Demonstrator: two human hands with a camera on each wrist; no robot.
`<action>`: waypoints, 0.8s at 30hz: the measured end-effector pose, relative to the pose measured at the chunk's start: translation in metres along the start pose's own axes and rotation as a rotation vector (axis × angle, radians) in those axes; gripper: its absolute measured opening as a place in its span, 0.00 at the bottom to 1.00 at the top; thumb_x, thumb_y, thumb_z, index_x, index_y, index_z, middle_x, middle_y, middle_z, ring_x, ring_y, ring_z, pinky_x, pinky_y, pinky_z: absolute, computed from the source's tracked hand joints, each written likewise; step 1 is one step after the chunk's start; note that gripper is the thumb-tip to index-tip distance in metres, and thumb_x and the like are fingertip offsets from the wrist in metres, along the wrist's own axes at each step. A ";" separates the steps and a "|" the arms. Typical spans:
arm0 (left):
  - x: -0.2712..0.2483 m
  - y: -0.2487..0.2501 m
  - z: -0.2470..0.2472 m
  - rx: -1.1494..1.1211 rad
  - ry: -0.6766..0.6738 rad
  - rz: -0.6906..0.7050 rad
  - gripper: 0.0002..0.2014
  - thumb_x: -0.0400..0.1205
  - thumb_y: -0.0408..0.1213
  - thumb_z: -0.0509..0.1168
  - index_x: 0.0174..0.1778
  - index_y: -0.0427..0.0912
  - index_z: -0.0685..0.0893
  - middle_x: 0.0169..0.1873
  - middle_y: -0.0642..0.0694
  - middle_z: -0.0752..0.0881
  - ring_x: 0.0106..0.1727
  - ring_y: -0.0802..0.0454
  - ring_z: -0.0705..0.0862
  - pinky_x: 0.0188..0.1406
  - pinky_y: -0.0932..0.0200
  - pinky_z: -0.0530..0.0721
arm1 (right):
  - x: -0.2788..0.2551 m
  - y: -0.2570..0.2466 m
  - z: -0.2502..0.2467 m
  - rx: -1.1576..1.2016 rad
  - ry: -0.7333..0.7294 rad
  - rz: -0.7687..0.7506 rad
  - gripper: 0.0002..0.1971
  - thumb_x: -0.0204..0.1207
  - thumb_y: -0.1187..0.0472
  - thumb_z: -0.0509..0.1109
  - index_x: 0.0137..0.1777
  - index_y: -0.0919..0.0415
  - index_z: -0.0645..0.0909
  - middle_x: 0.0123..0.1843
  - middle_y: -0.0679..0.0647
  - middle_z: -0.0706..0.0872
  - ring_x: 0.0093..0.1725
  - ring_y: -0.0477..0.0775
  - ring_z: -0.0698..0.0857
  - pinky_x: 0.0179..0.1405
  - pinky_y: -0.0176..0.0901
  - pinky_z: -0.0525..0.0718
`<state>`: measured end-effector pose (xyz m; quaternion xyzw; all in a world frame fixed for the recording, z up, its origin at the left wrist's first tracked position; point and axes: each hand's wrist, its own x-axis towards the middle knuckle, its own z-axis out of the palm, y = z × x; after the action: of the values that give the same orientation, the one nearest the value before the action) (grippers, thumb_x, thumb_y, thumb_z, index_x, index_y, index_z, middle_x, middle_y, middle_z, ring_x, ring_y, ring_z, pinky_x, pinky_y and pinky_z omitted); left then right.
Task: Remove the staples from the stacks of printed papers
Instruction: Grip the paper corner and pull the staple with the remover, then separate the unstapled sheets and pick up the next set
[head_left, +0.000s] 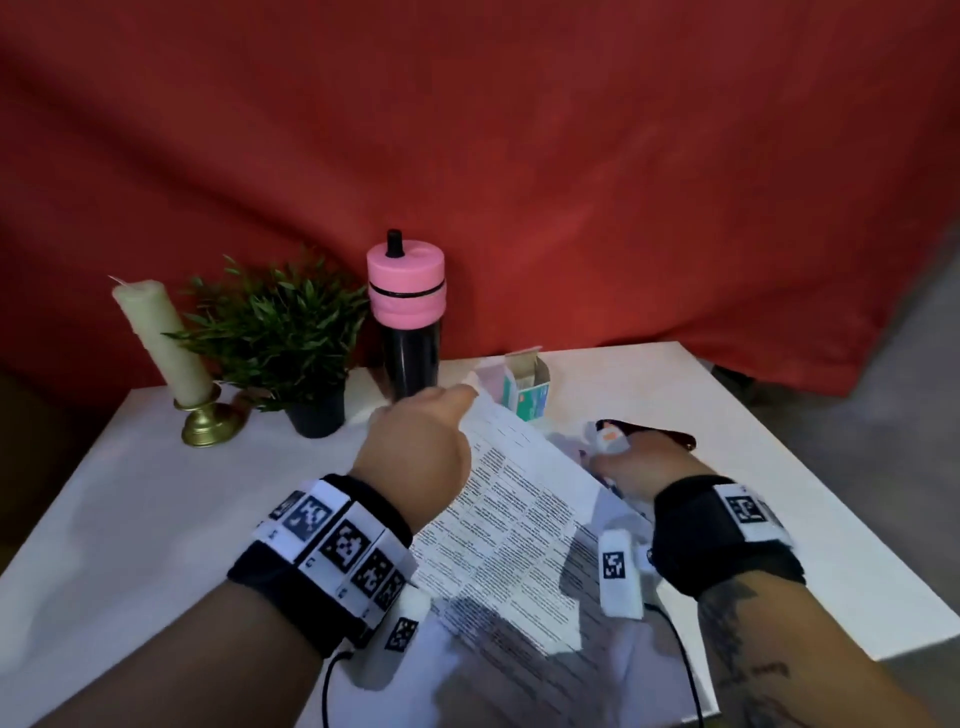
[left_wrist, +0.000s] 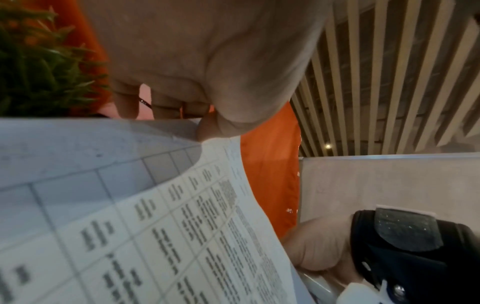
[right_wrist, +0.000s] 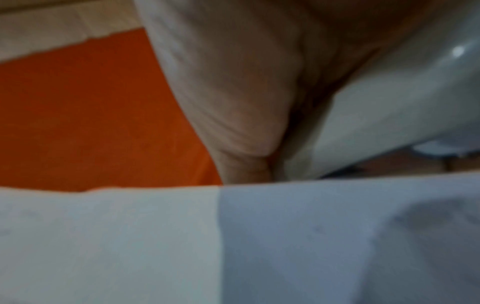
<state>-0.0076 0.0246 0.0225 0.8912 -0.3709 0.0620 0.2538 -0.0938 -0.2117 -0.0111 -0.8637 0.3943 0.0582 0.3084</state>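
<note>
Printed papers lie slanted across the white bench, their far corner pinched up by the left hand. The right hand grips a white tool, seemingly a staple remover; keep that corner taut and slide the tool under squarely

printed papers, top sheet lifted, tilted

A staged recording set rather than a lived-in room: a white table stands against a draped red cloth backdrop, dressed with a candle in a brass holder, a potted plant and a pink-capped bottle, under a slatted ceiling
</note>
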 end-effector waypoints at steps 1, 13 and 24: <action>0.000 -0.002 0.005 0.019 -0.034 -0.009 0.21 0.76 0.32 0.56 0.64 0.46 0.79 0.53 0.44 0.84 0.51 0.38 0.84 0.56 0.43 0.81 | 0.005 0.008 0.008 -0.030 -0.014 0.017 0.25 0.70 0.35 0.70 0.58 0.53 0.83 0.51 0.55 0.89 0.48 0.56 0.86 0.49 0.44 0.83; 0.004 0.012 0.035 -0.203 0.147 0.000 0.22 0.76 0.24 0.56 0.60 0.49 0.82 0.50 0.45 0.84 0.48 0.39 0.84 0.53 0.41 0.82 | 0.001 0.022 -0.002 0.117 0.063 -0.238 0.17 0.82 0.46 0.64 0.63 0.52 0.84 0.56 0.51 0.88 0.53 0.51 0.86 0.57 0.43 0.78; 0.015 0.086 0.050 -0.314 0.418 0.202 0.22 0.77 0.30 0.60 0.67 0.49 0.80 0.62 0.47 0.81 0.68 0.45 0.77 0.76 0.32 0.62 | -0.036 0.054 -0.043 0.622 -0.078 -0.456 0.07 0.81 0.66 0.69 0.43 0.55 0.84 0.36 0.35 0.90 0.38 0.33 0.86 0.44 0.27 0.79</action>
<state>-0.0606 -0.0614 0.0188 0.7673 -0.4026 0.2113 0.4522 -0.1633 -0.2402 0.0096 -0.7917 0.1789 -0.1016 0.5753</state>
